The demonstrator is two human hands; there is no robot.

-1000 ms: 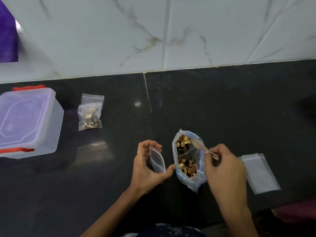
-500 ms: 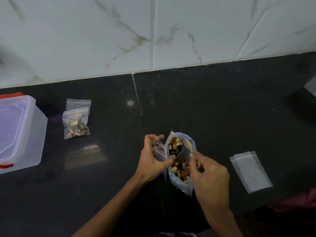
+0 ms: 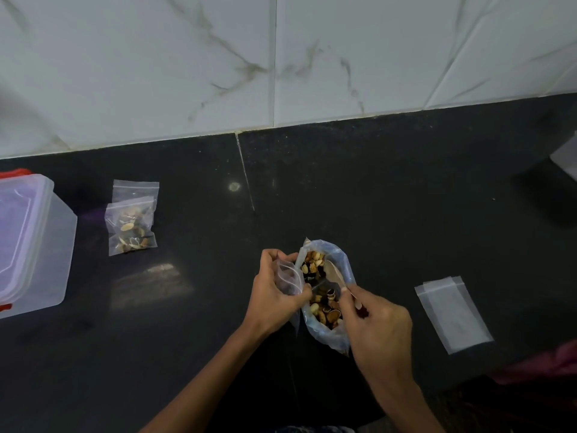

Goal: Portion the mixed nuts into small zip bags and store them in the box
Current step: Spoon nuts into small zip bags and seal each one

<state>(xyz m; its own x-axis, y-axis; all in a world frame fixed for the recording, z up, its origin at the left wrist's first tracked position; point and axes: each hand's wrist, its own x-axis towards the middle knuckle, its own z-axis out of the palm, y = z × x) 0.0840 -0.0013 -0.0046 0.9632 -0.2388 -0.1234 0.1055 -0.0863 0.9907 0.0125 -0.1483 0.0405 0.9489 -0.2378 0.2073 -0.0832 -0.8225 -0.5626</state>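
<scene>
An open plastic bag of mixed nuts (image 3: 324, 295) stands on the black counter near the front. My left hand (image 3: 274, 295) grips a small empty zip bag (image 3: 289, 278) with its mouth against the big bag's left rim. My right hand (image 3: 374, 320) pinches the handle of a small spoon (image 3: 335, 275) whose bowl sits inside the nut bag. Two small zip bags (image 3: 132, 220) lie overlapped at the left; the front one holds nuts. The clear lidded box (image 3: 34, 242) with red clips stands at the far left edge.
A flat stack of empty zip bags (image 3: 452, 312) lies to the right of my hands. A marble-tiled wall (image 3: 281, 57) backs the counter (image 3: 374, 189). A pale object (image 3: 566, 154) juts in at the right edge. Pink cloth (image 3: 549, 364) shows at the lower right.
My left hand has brought the small zip bag right, up against the nut bag. My right hand has lowered the spoon into the nuts. The view has shifted right.
</scene>
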